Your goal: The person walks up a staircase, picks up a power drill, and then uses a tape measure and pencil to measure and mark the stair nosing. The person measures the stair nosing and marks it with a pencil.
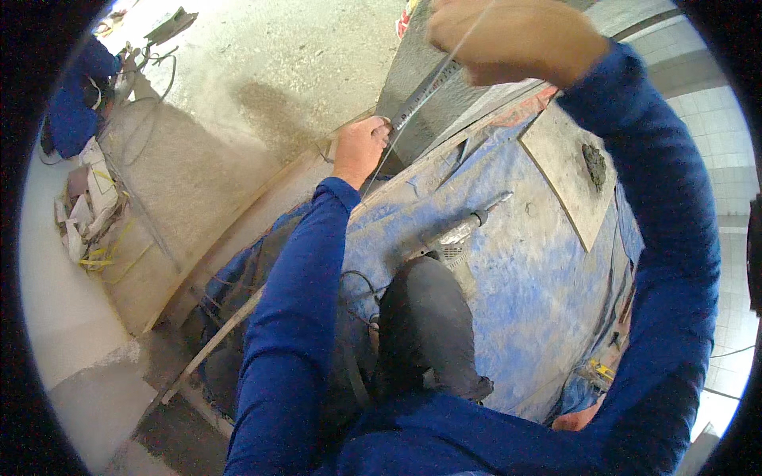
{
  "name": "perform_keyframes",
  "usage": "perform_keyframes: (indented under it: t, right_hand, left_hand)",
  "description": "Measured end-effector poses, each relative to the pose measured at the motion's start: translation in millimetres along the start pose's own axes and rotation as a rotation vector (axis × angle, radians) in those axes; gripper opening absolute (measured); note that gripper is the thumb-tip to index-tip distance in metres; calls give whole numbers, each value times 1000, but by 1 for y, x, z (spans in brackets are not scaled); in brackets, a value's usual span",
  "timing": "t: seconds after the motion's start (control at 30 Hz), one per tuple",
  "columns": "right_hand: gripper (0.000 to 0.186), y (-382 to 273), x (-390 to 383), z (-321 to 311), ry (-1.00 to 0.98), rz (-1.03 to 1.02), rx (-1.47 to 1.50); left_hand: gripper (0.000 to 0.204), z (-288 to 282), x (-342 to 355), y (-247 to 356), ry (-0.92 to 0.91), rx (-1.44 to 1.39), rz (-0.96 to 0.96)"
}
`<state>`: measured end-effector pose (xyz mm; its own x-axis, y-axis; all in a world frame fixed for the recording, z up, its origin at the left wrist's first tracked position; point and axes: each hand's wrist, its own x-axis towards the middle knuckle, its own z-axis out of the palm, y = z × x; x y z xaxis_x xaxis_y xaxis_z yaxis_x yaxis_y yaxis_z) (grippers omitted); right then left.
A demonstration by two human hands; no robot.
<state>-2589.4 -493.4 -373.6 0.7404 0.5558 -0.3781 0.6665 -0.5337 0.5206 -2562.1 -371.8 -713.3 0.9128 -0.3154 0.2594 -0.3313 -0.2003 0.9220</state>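
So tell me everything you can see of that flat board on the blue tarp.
The board is a thin, pale tan sheet with straight edges, perhaps plywood, its surface smudged with grey. It seems to lie flat on the dusty blue tarp, off to the person's right, one corner pointing back toward them. A dark grey, rough lump sits on it. The right sleeve blocks part of its far side from view.
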Motion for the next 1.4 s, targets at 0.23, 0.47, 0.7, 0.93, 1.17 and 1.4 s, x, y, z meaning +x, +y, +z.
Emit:
perform_keyframes:
  t: [0.23, 0.47, 0.7, 0.93, 1.17, 1.4]
  right_hand:
    - [43, -4, -22, -9, 98, 143, -171]
    - [42, -21, -26, -21, -167, 331, -184]
    - [38, -23, 6, -31, -269, 358, -121]
    - [29, -33, 30, -27, -299, 383, -166]
    - [21, -41, 49, -8, -440, 424, -208]
    - [29, -37, 52, -12, -466, 462, -158]
  left_hand:
    - [13, 33, 2, -21, 234, -79, 58]
    - [13, 45, 6, -9, 208, -109, 31]
    - [17, 46, 1, -4, 156, -280, -185]
    - [37, 40, -17, 1, 105, -337, -234]
    - [46, 51, -24, -17, 27, -452, -251]
    - [31, 61, -28, -56, -41, -260, -130]
